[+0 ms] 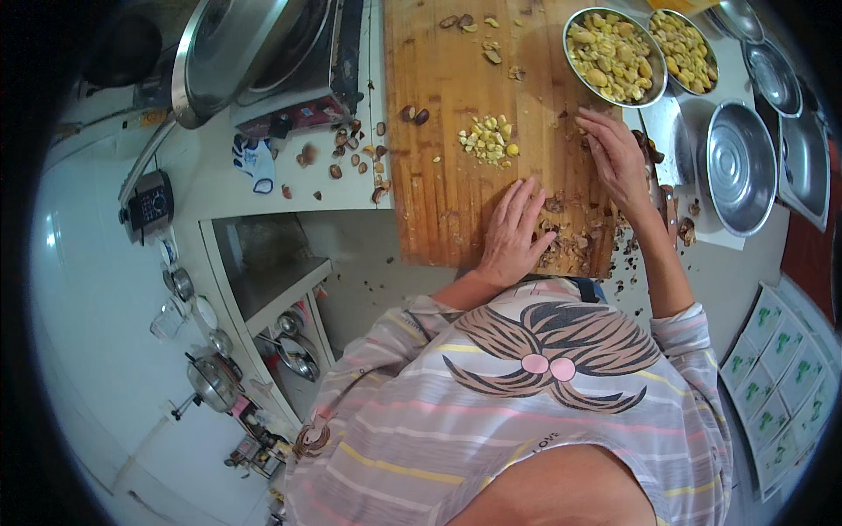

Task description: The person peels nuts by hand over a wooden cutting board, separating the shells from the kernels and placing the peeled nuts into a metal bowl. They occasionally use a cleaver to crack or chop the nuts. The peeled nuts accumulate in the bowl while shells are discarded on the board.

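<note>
My left hand (516,230) rests palm down on the wooden cutting board (441,217), fingers spread a little, beside brown shell and skin scraps (572,243) near its front edge. My right hand (615,158) reaches over the board's right side with fingers extended; its thumb is hidden. I see no object clearly held in either hand. Beyond my left fingertips lies a small pile of chopped yellow chestnut pieces (490,141). Two dark unpeeled chestnuts (414,115) sit left of that pile. Past my right fingertips stands a metal bowl of peeled chestnuts (615,59).
Another filled bowl (684,52) stands behind the first. A cleaver (669,144) lies right of the board, beside an empty metal basin (742,167). On the left counter are chestnut shells (348,141), a glove (255,161), a cooker (296,118) and a tilted pan lid (223,59).
</note>
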Available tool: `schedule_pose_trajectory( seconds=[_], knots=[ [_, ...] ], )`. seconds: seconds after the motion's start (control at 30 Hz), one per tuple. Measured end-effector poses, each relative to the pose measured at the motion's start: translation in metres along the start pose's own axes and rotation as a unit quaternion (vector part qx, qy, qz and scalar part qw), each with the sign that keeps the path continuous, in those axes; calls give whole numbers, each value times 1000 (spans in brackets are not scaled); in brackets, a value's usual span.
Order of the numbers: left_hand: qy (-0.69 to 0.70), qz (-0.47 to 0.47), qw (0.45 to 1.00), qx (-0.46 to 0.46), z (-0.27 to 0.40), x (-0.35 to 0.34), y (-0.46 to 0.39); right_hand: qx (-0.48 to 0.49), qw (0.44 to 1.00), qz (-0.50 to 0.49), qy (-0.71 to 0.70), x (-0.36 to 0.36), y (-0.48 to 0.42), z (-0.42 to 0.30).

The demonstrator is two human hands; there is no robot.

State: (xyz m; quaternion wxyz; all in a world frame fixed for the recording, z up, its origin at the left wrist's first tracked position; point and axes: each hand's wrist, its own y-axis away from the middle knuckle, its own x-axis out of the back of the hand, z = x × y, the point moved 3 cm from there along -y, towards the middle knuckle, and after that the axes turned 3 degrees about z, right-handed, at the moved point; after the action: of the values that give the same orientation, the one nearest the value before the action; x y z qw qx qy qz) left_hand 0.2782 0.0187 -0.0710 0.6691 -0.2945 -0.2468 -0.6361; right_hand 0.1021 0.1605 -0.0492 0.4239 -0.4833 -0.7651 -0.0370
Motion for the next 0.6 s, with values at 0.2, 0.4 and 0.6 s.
schedule_pose_trajectory(
  seconds=[0.2, 0.4, 0.6],
  knots=[
    [51, 11, 998, -27, 31, -26, -19, 59, 998, -32, 4, -21, -27, 13],
    [143, -76, 974, -156, 43, -14, -15, 37, 989, -139, -18, -14, 21, 9],
    [-8, 49, 998, -24, -22, 55, 14, -111, 977, -183, 4, 52, 60, -34]
  ],
)
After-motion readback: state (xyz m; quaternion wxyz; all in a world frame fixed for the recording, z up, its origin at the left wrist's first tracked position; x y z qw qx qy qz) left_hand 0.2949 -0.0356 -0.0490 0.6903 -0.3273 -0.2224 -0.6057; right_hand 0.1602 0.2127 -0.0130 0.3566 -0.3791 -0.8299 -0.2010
